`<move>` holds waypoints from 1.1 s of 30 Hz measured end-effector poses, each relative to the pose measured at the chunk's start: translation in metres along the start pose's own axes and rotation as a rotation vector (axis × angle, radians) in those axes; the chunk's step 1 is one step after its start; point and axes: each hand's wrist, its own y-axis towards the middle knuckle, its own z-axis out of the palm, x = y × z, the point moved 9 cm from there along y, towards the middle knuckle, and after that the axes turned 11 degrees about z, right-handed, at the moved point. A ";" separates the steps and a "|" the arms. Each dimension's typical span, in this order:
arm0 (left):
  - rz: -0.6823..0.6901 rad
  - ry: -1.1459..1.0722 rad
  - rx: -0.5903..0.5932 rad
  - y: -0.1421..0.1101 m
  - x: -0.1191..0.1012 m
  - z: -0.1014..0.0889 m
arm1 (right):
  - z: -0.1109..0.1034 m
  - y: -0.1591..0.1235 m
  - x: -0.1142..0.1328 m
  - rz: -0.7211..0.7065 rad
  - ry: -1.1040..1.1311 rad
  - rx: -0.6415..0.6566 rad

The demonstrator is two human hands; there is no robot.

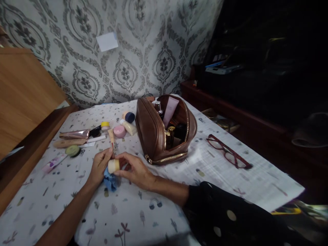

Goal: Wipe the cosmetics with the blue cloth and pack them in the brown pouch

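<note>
My right hand (138, 171) pinches a small cream-coloured jar (113, 166) with a yellowish lid between thumb and fingers. Close against it on the left, my left hand (99, 166) is closed, with a crumpled blue cloth (110, 181) hanging from under its fingers. Just beyond my left fingertips lies a small beige tube (111, 136). A brown cosmetic bag (148, 128) stands unzipped to the right, holding a pink tube (171, 110), a gold-capped bottle (171, 131) and other items partly hidden inside. The inner side of my left fingers is hidden.
Left of the bag lie a pink round jar (119, 131), a cream tube (128, 127), a dark-lidded jar (129, 117), a yellow-lidded jar (105, 125), a green-lidded jar (72, 150) and a rose-gold tube (74, 133). Red-framed glasses (228, 152) rest near the table's right edge.
</note>
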 end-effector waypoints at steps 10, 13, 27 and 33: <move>0.049 0.050 0.094 0.001 -0.007 0.010 | -0.007 0.001 -0.002 -0.017 -0.189 -0.130; 0.115 0.071 0.155 -0.001 -0.012 0.015 | -0.010 0.001 -0.002 -0.012 -0.229 -0.163; 0.174 0.210 0.236 -0.001 -0.014 0.024 | -0.024 0.004 0.000 -0.022 -0.307 -0.262; 0.166 0.216 0.209 0.000 -0.011 0.022 | -0.021 0.004 -0.003 -0.008 -0.315 -0.228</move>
